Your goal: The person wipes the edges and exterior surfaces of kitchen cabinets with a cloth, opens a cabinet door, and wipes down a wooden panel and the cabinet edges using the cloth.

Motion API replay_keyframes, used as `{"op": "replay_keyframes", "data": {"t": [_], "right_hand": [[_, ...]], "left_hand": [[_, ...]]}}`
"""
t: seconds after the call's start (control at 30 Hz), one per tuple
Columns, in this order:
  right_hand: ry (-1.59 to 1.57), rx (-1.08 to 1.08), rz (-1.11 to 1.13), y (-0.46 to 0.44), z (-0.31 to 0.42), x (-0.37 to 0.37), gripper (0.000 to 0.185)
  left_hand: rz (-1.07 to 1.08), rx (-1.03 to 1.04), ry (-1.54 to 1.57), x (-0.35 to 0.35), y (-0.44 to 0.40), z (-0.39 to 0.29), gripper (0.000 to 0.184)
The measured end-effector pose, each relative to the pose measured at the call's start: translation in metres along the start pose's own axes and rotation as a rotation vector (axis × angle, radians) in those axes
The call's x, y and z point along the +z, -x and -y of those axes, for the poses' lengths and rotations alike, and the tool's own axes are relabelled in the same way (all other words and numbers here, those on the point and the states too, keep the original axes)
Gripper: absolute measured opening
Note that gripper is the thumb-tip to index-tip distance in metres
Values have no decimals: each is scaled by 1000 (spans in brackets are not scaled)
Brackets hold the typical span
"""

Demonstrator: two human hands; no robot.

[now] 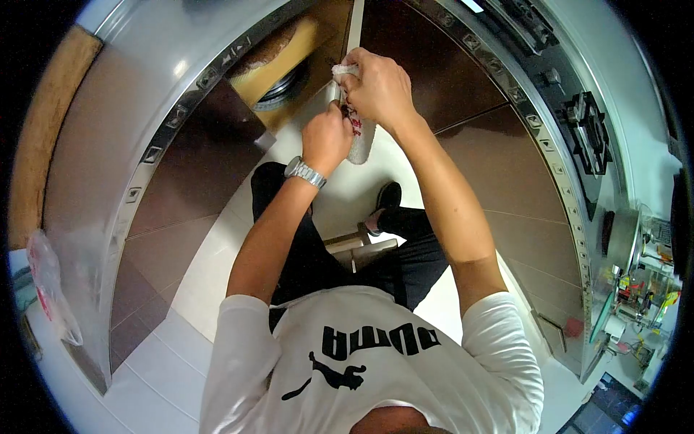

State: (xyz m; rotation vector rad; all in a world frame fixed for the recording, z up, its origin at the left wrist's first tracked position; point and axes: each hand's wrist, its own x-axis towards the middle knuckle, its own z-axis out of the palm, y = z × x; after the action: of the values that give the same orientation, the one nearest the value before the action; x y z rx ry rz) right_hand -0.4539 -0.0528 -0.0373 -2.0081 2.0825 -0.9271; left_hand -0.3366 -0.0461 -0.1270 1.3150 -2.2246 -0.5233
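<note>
Both hands are at an off-white cloth [361, 147] with red marks, near the open corner cabinet. My left hand [327, 142], with a metal watch [305, 172] on its wrist, is closed with the cloth's red-marked part beside its fingers. My right hand [382, 88] is above and to the right, its fingers bent round the cloth's upper end. The lower end hangs down between and below the hands. A pale, narrow panel edge [332, 94] lies right by the left thumb. What the fingers press on is partly hidden.
Inside the open cabinet, a yellowish board-like thing [275, 69] and a round dark metal item [280, 90] show. Brown cabinet doors [528, 170] flank both sides. A gas burner [589, 134] is on the right counter. A plastic bag [52, 289] hangs at left. A low seat [361, 253] is between my legs.
</note>
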Motion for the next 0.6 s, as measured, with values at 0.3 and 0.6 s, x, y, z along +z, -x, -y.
{"op": "replay_keyframes", "data": {"t": [0.3, 0.6], "right_hand": [[-11, -5, 92, 7, -2, -3, 27], [-14, 16, 85, 10, 2, 0, 30]], "left_hand": [[-15, 28, -15, -2, 0, 4, 17], [31, 33, -72, -10, -3, 13, 26]]}}
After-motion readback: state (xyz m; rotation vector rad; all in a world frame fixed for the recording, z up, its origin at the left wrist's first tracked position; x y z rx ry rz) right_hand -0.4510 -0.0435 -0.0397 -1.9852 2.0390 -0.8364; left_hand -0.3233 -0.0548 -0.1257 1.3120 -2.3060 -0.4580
